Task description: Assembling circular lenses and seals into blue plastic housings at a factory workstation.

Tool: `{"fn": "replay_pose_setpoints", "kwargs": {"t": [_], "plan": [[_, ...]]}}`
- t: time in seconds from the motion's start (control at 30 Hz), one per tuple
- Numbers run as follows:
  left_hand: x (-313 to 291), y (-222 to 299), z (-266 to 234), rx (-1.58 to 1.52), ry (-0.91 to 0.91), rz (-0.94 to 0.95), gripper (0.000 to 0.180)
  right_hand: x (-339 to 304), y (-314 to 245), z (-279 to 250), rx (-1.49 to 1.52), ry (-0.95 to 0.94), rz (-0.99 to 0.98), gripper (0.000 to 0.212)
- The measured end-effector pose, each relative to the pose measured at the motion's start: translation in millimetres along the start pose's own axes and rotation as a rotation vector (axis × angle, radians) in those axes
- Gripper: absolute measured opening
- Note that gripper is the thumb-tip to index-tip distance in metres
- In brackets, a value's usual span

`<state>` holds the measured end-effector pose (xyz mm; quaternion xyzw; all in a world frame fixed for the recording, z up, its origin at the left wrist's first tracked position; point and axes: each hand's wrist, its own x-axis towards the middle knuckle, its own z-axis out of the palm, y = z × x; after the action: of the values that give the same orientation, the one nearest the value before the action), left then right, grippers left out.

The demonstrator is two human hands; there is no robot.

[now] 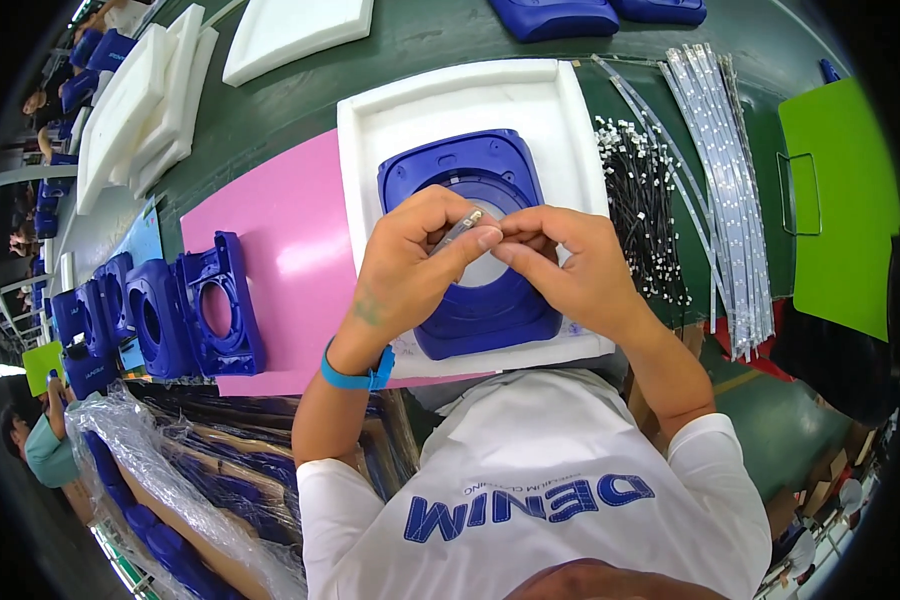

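My left hand (pixel 402 262) is closed around a clear LED strip (pixel 456 231), whose metal-looking end pokes out between thumb and forefinger. Close against it, my right hand (pixel 575 262) pinches with thumb and fingertips beside the strip's end. What those right fingertips grip is too small and covered to make out. Under both hands lies a blue plastic housing (pixel 490 325) with a round opening, partly hidden by my fingers. The housing rests in a white foam tray (pixel 354 175).
Right of the tray lie black cables (pixel 642 215) with white connectors and a bundle of LED strips (pixel 725 190). A green board (pixel 840 200) stands farther right. Leftward are a pink sheet (pixel 290 230), several blue housings (pixel 232 300) and white foam pieces (pixel 130 100). Plastic-wrapped parts (pixel 200 480) sit lower left.
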<state>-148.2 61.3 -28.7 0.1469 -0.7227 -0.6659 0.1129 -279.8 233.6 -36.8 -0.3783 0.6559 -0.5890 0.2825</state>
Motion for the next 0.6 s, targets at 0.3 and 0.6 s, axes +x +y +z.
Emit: {"fn": "replay_pose_setpoints", "kwargs": {"t": [0.3, 0.6], "plan": [[-2, -1, 4, -0.122, 0.051, -0.041, 0.022, 9, -5, 0, 0.083, 0.034, 0.060, 0.009], [-3, -8, 8, -0.040, 0.105, 0.052, 0.023, 14, -5, 1, 0.025, 0.009, 0.042, 0.007]]}}
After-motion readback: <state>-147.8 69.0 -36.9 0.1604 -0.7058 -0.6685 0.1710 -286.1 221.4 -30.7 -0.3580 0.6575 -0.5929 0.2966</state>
